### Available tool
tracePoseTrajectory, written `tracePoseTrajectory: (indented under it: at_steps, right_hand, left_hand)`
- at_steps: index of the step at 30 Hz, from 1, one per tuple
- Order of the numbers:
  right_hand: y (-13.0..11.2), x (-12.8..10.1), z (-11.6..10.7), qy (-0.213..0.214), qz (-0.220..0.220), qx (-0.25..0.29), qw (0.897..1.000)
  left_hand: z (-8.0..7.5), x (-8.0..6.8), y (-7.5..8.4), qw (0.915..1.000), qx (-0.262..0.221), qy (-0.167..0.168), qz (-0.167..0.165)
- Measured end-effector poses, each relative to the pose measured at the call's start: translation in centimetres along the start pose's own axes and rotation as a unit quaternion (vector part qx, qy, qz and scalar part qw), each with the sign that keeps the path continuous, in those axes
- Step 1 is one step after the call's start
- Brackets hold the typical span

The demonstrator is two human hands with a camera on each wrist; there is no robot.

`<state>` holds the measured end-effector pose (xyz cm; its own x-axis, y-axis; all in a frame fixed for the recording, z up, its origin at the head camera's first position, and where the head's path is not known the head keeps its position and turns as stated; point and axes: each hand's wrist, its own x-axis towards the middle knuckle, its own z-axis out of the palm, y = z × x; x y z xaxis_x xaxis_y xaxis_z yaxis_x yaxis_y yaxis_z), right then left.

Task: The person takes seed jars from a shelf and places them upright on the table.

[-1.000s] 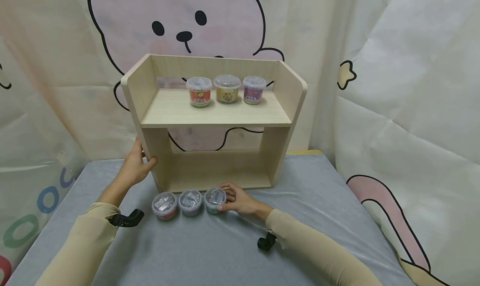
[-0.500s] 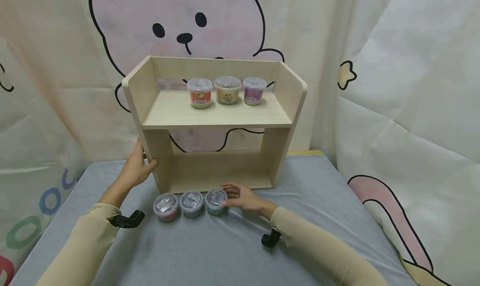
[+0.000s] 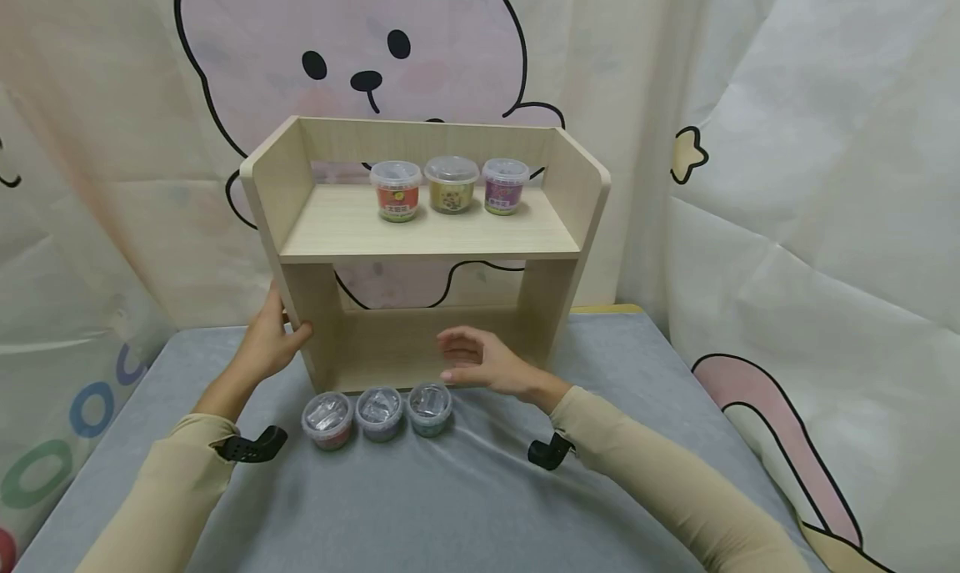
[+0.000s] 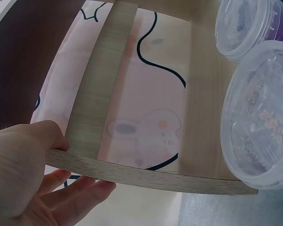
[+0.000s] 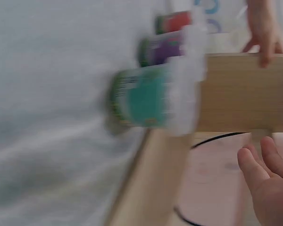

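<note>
On grey table [image 3: 480, 506], before pale wooden shelf [image 3: 420, 231]: 3 small clear-lidded tubs [image 3: 380, 410].
Side by side, touching; teal, purple, red labels. Right hand [image 3: 483, 363] above, fingers loosely spread, empty; left hand [image 3: 268, 344] gripping shelf's side panel.

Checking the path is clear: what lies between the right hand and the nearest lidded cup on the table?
Nothing: in the head view only bare grey cloth and the shelf's bottom edge separate the right hand from the rightmost cup.
</note>
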<state>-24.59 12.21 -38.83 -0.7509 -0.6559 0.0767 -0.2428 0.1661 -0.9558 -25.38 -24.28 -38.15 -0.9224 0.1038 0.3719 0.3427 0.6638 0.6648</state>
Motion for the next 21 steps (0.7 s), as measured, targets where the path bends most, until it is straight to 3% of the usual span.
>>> tracePoseTrajectory:
  at_steps: [7, 21]
  right_hand:
    - [-3.7, -0.1, -0.8, 0.008, -0.022, -0.009, 1.000]
    - [-7.5, 0.6, -1.6, 0.004, -0.056, -0.045, 0.997]
  left_hand:
    - [0.0, 0.0, 0.0, 1.0000, -0.005, -0.002, 0.004]
    - [0.0, 0.0, 0.2, 0.9999, -0.011, 0.002, 0.006]
